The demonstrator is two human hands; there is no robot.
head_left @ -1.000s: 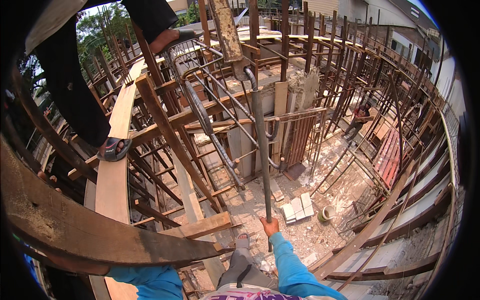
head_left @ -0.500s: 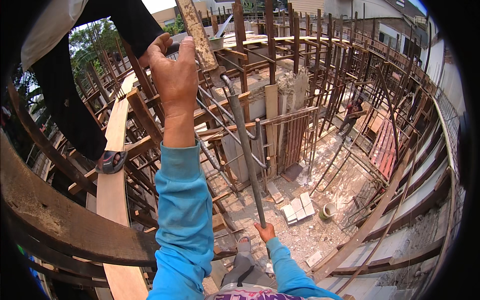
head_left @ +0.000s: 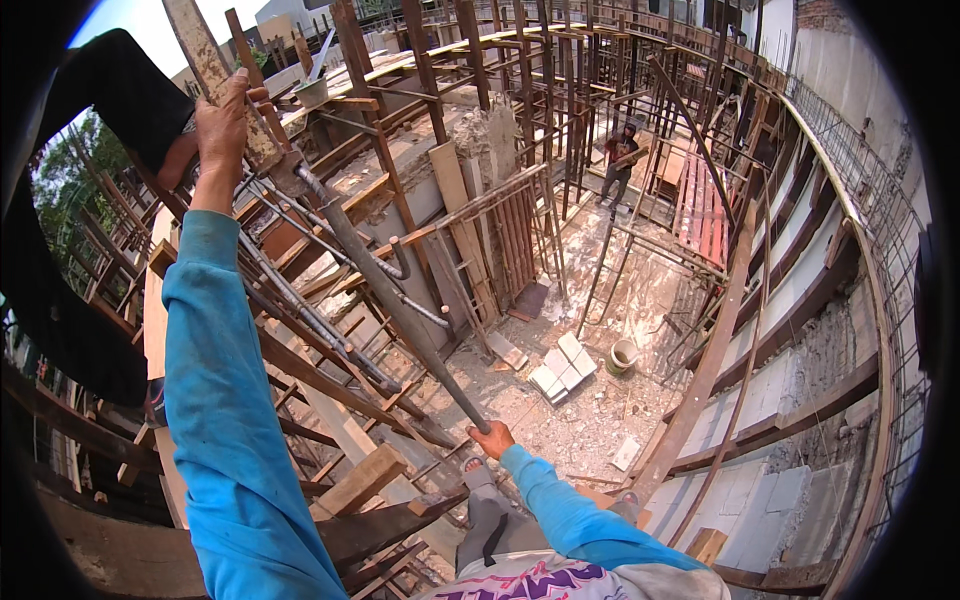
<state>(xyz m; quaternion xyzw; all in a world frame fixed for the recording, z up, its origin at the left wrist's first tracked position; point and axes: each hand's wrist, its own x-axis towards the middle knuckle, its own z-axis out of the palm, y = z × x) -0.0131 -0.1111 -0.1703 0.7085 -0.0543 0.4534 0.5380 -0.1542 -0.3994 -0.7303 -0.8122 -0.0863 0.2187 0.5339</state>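
My left hand (head_left: pixel 222 125), raised at the upper left, is closed around a worn, mud-stained timber (head_left: pixel 205 45). Low in the middle, my right hand (head_left: pixel 491 440) grips the lower end of a long grey metal bar (head_left: pixel 400 310). The bar slants up to the left, and its top meets the foot of the timber beside a bent ribbed steel rod (head_left: pixel 316 186). Several more steel rods (head_left: pixel 275 260) run below it. Just left of my raised hand is another person's dark-trousered leg (head_left: pixel 125 100).
Timber posts and scaffolding surround a deep pit. A person (head_left: pixel 622 155) stands on its far floor. Below lie pale blocks (head_left: pixel 563 368) and a bucket (head_left: pixel 622 357). My sandalled foot (head_left: pixel 474 468) is near a beam (head_left: pixel 375 535). A curved wall (head_left: pixel 760 420) with wooden bands rises at right.
The view has swung to the right, shifting the scene leftward. My left hand, earlier beside the timber with curled fingers, now wraps it. My right hand still grips the bar, which slants more.
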